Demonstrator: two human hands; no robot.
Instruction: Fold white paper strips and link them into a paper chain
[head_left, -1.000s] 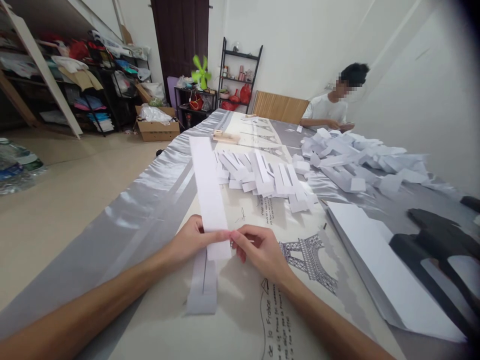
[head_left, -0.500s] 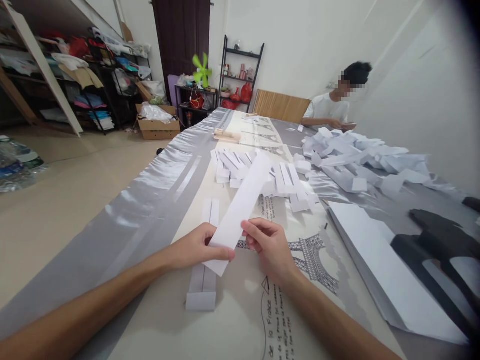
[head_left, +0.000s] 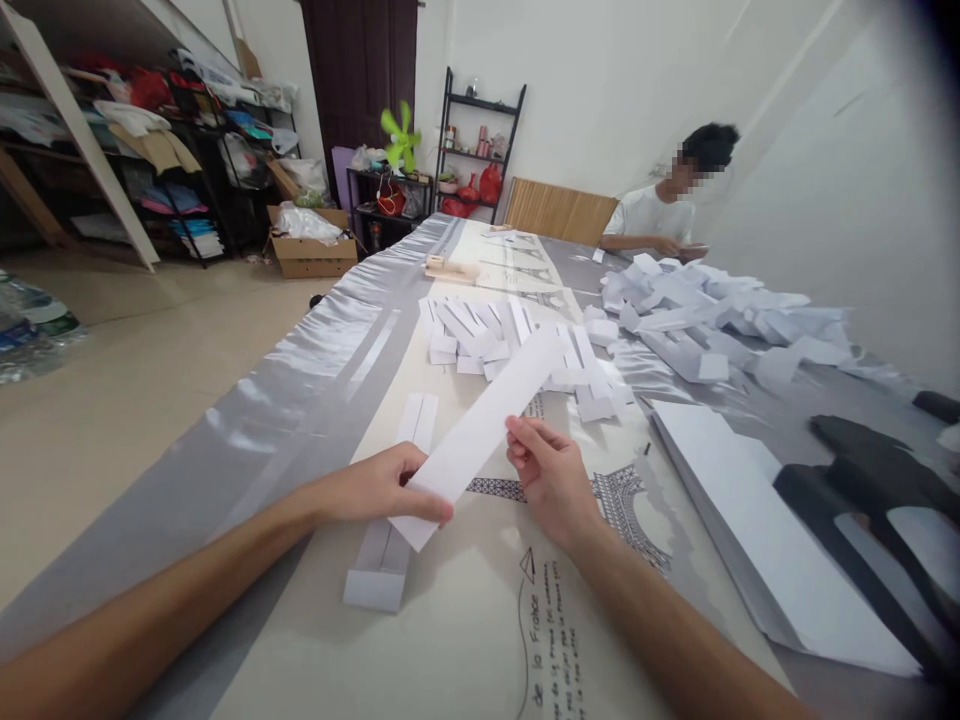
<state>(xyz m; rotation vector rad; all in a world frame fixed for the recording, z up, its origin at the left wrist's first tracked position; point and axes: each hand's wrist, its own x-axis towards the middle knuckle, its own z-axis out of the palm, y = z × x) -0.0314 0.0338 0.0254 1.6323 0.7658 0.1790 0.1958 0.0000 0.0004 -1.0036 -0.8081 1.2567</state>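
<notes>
A long white paper strip slants up and to the right between my hands. My left hand is closed around its near end, thumb on top and fingers underneath. My right hand pinches its right edge between thumb and curled fingers. Below my left hand is a second paper strip, folded in along its length, with a flap across its near end. Whether my left fingers touch this second strip is hidden. Past the held strip lies a heap of folded paper strips.
Large white sheets lie at right beside a dark, blurred object. A big pile of white papers covers the far right of the table. Behind it sits a person. A wooden piece lies farther back.
The held strip has swung a little clockwise, its far end going right. My right hand has moved slightly right and up. The folded strip beneath has shifted left and tilted.
</notes>
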